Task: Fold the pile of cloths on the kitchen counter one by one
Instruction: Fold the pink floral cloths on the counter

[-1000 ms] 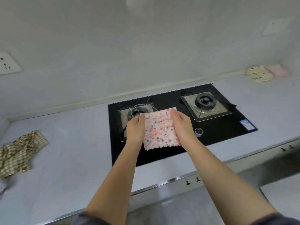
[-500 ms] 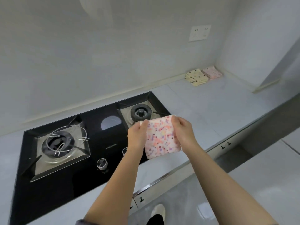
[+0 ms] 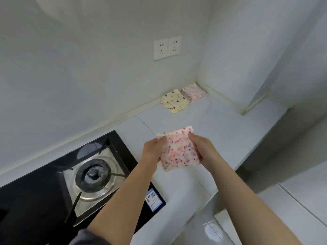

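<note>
I hold a folded speckled cloth (image 3: 178,149) between both hands, lifted above the pale counter (image 3: 230,131) just right of the gas hob (image 3: 53,195). The cloth is white with pink, orange and purple spots, folded into a rough square with a wavy edge along its far side. My left hand (image 3: 153,151) grips its left edge, fingers curled round it at the far left corner. My right hand (image 3: 201,147) grips the right edge, thumb on top and the other fingers tucked underneath where I can't see them. Both forearms reach in from the near side.

To the left, the black glass hob shows one burner (image 3: 93,174) on a steel plate, with a label sticker (image 3: 153,200) on its near right corner, partly hidden by my left forearm.

In the far corner of the counter, against the wall, lie two small stacks of folded cloths, touching side by side: a cream one with dark dots (image 3: 175,101) on the left and a pink patterned one (image 3: 193,91) on the right. Above them on the wall sits a double socket (image 3: 167,47).
</note>
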Tool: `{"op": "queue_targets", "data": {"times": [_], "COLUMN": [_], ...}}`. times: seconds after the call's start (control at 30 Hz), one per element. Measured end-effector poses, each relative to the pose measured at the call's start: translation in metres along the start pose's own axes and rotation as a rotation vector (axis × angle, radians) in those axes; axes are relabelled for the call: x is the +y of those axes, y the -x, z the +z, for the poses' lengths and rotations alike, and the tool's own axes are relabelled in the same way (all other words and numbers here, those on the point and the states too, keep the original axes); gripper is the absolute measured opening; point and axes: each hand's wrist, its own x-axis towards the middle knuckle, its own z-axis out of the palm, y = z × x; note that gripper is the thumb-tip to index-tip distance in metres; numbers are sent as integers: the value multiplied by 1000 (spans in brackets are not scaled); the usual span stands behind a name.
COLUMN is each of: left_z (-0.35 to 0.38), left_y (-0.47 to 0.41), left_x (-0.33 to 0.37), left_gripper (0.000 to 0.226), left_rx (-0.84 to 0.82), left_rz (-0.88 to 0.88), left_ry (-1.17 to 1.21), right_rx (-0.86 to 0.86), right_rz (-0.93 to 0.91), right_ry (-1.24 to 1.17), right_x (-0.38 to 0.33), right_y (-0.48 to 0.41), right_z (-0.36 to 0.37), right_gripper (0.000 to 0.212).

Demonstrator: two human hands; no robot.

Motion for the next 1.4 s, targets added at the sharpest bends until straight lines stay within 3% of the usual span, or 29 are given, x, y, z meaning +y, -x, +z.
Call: {"op": "queue_targets", "data": {"times": [0.2,0.3,0.47,0.6,0.87,1.13,1.4], "left_z": [54,83,156,219,285,293,299], "left_y": [-56,-97,-186,-270,-416,-480,-476], "left_x": [0,3,36,69,128,127,129], "left_gripper": [16,21,18,13,15,36,36], "left_rx": [-91,-118,-31,53,205,344,377], "left_rz": [-101,-101,-54,-16,88,41,25], "left_ry": [41,-13,-49,-81,-277,-700,-729], "right_rx": [85,140,107,83,201,226,281], "right_rz": [-30,-61,-97,-131,-446,-511,-684], "right_ry": [121,169,247,360,731,1013,1100], "right_x": [-1,-3,-44,-94,-156,-137,-133], "right_y": [-89,-150,-271,-373,-531,-607,-611], "right_z": [-34,-56,-100,-129,-136,-120,-123], "right_gripper": [30,43,49,29,34,35,36]}}
